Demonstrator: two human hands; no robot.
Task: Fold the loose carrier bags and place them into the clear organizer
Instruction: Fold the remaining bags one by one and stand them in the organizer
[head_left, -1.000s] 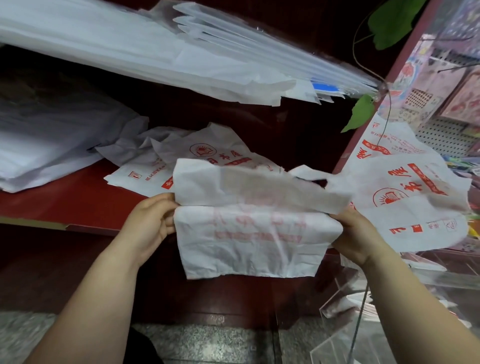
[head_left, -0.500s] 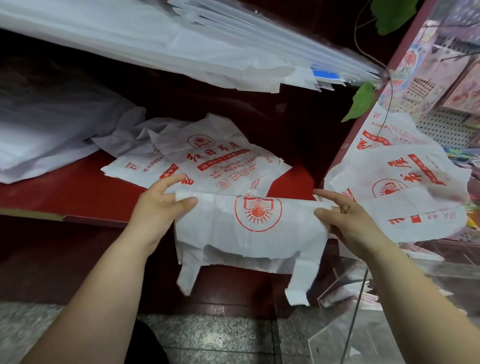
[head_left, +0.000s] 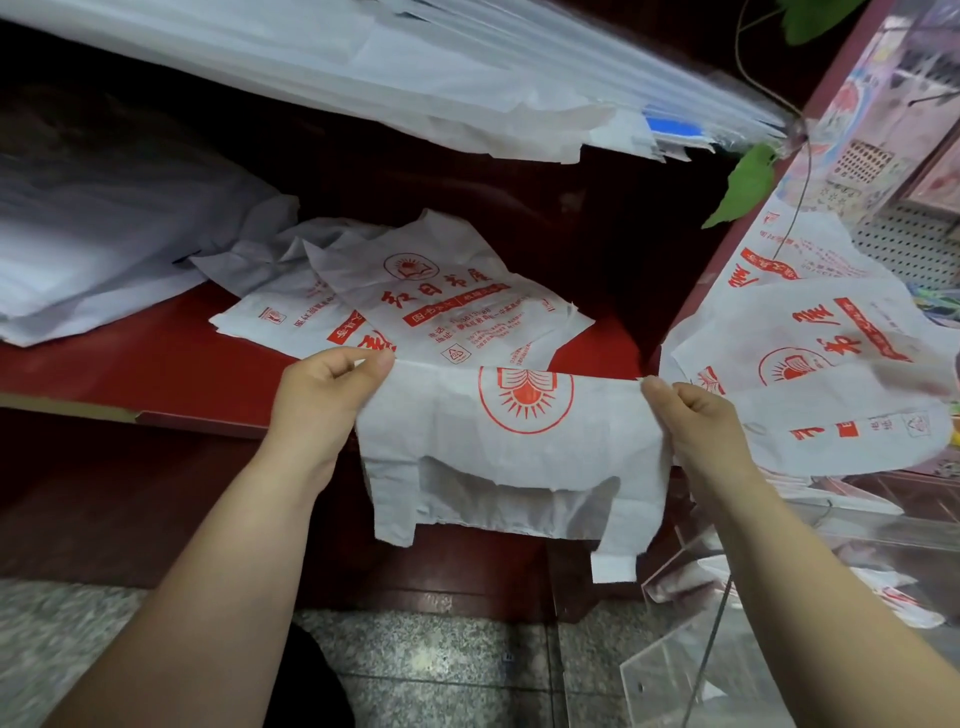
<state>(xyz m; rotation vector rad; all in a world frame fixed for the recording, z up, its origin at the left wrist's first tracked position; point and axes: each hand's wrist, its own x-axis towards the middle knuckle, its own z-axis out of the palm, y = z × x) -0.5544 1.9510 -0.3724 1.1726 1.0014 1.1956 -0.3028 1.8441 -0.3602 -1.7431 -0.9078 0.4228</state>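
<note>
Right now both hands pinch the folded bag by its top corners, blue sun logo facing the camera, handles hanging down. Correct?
The logo is red, not blue; the head view shows it. The rest holds: left hand and right hand pinch the folded bag by its top corners, handles hanging down.

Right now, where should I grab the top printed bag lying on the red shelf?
Pinch the printed carrier bag at its right corner, coming from the right, I'd say. That corner sticks out flat over bare red shelf; its left side overlaps another bag, and its near edge hides behind the folded bag held by the left hand and right hand.
</note>
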